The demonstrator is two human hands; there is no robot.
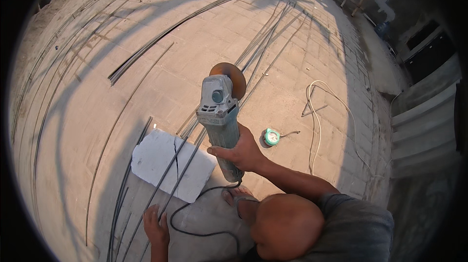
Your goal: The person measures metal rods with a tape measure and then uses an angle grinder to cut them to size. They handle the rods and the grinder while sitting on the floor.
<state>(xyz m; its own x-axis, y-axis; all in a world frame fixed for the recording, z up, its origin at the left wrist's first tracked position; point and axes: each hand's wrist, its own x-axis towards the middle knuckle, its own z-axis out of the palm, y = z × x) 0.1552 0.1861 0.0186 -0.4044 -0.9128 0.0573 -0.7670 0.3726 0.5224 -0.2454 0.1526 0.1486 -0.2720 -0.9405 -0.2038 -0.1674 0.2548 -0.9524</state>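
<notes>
My right hand (242, 151) is wrapped round the body of an angle grinder (223, 128). The grinder is raised over the ground, its brown disc (233, 78) at the far end. Its dark cord (202, 234) loops down near my foot. Low on the left, my left hand (157, 229) rests at the thin steel rods (161, 182), fingers stretched out and thumb apart. The rods lie across a cracked white slab (189, 168) and run off beneath the grinder. To the right of the grinder lies a green tape measure (272, 137).
More rods lie at the left, with a bundle (165, 32) farther off. A pale cable (318, 138) curls over the paved ground (287, 91) on the right, around a bent rod piece (314, 110). Corrugated sheets (429, 111) stand at the right edge. My bent knee (290, 220) is close below.
</notes>
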